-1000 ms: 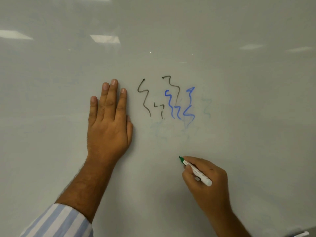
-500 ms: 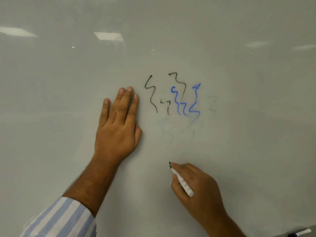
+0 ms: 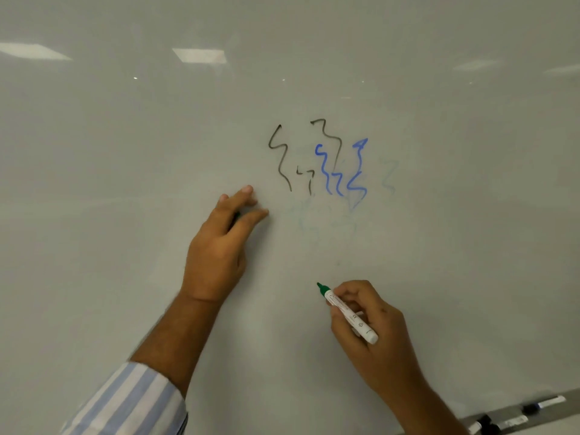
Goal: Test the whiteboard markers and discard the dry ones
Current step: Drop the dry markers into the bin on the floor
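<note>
The right hand (image 3: pixel 373 324) grips the uncapped green whiteboard marker (image 3: pixel 346 312), tip at the whiteboard (image 3: pixel 439 246) below the black and blue test marks (image 3: pixel 329 164), while the left hand (image 3: pixel 219 243) pinches a dark object, probably the cap (image 3: pixel 236 216); next move: draw a test stroke.

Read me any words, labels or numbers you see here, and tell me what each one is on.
"CE": a small mark printed on the white barrel of the green marker.
Other print along that barrel: too small and blurred to read.
Black and blue squiggles on the whiteboard: test strokes, not letters or numbers.
Markers on the tray, lower right: any labels are too blurred to read.
</note>
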### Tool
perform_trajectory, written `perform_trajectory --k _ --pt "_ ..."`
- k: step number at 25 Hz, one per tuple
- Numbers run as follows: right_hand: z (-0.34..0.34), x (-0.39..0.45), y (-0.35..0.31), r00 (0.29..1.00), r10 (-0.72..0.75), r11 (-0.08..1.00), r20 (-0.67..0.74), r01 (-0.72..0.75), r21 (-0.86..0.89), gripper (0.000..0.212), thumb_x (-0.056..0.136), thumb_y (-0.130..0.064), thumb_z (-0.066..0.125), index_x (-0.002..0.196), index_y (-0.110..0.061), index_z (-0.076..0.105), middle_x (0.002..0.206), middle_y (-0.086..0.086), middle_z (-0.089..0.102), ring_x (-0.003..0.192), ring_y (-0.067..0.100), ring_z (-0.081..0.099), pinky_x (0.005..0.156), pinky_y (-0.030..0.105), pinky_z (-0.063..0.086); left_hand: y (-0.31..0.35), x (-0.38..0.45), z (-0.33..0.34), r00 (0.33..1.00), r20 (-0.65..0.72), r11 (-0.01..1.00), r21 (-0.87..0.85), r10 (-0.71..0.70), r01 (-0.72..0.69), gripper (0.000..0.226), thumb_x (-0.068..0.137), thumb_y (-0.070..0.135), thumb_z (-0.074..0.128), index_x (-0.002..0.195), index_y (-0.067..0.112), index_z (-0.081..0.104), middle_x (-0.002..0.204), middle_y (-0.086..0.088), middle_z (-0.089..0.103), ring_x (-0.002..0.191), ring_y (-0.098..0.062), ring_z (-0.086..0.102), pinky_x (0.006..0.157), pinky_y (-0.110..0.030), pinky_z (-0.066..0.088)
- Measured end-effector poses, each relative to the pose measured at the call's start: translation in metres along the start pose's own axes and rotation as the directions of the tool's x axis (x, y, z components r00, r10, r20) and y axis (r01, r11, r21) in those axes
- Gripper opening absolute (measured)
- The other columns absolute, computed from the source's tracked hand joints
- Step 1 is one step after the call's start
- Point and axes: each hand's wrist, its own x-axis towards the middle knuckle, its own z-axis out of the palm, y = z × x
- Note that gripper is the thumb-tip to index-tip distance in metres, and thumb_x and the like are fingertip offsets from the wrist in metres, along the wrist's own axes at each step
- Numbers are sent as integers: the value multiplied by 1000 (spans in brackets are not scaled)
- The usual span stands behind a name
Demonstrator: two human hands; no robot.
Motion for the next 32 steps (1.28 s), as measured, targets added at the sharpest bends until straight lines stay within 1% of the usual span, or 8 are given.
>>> perform_trajectory --k 5,8,10,14,19,23,27,32 --pt "-5 -11 1 1000 16 1000 17 -16 22 21 95 -12 76 108 -29 74 79 -14 69 67 13 65 60 14 46 56 -71 -8 950 145 879 -363 -276 310 38 95 -17 57 117 11 69 127 0 66 122 -13 66 99 -38 58" --pt "0 -22 1 999 21 992 29 -24 123 21 97 -15 76 116 -24 79 95 -13 78 82 15 75 67 23 60 89 -94 -2 801 345 583 -554 -490 595 35 102 -9 56 123 19 62 127 3 66 125 -16 66 105 -41 56" --pt "3 -34 -1 998 55 978 33 -61 200 24 94 -20 74 118 -19 80 105 -12 81 95 16 78 78 27 65 106 -101 -2 693 535 379 -586 -484 717 40 104 -8 52 131 22 55 134 6 65 128 -11 66 112 -43 53" --pt "2 -55 -1 988 138 951 76 -154 270 26 91 -21 73 116 -17 81 104 -9 82 96 18 79 82 30 66 121 -105 -4 617 687 188 -596 -384 781 52 103 -14 48 140 22 48 141 17 60 130 -16 66 115 -42 50" --pt "-10 -62 2 973 206 917 102 -229 328 20 90 -18 75 108 -22 83 98 -4 83 89 26 80 78 48 68 127 -108 -2 595 758 48 -606 -266 794 56 99 -24 39 141 12 45 143 0 61 128 -29 67 113 -40 52" --pt "-20 -63 1 970 183 907 161 -230 352 21 92 -24 77 113 -25 82 102 -3 83 92 27 81 79 50 68 136 -97 5 576 736 -136 -651 -356 747 51 77 -15 41 122 5 53 112 -16 70 102 -33 75 87 -39 59" --pt "-35 -58 3 969 166 892 186 -228 391 25 90 -33 76 114 -25 81 103 -1 83 91 29 81 79 52 68 148 -91 17 579 701 -142 -679 -417 720 50 67 -12 39 109 9 56 93 -17 67 85 -33 71 77 -44 50" --pt "-66 -55 20 950 236 834 206 -307 459 19 96 -9 73 113 -10 81 100 9 83 89 31 82 78 39 68 170 -77 30 589 736 -71 -643 -334 763 53 69 -10 39 114 15 54 99 -13 69 94 -33 74 79 -42 53"
